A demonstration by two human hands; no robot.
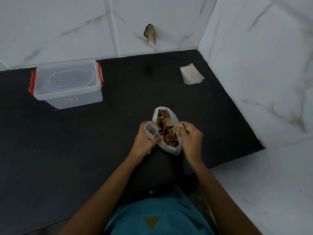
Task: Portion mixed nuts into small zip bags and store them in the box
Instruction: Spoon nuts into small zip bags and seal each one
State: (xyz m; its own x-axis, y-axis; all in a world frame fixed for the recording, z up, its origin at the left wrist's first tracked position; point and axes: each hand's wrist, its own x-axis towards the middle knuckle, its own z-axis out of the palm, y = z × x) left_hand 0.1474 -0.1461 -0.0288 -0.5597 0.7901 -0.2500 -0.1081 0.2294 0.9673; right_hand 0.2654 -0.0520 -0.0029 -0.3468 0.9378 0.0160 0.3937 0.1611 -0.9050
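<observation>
Left hand (pixel 145 139) pinches an empty zip bag (pixel 151 130), my right hand (pixel 189 136) grips a spoon (pixel 170 122) over the nuts (pixel 166 133). Box (pixel 67 83) beyond my left looks empty.

Black counter set into a corner of white, marble-look tile.

The dark matte counter (pixel 84 141) spreads from 9 o'clock across the middle, its surface faintly speckled. A back wall (pixel 59 22) of large white tiles with grey veins runs along 11 to 12 o'clock, split by a thin grout line (pixel 112 26). A side wall (pixel 262 65) of the same tile stands from 1 to 4 o'clock. The two meet in a corner (pixel 199 48) at about 1 o'clock. Near 12 o'clock a small dark ragged patch (pixel 150 33) sits on the back wall; what it is cannot be told. The light is soft and even.
</observation>
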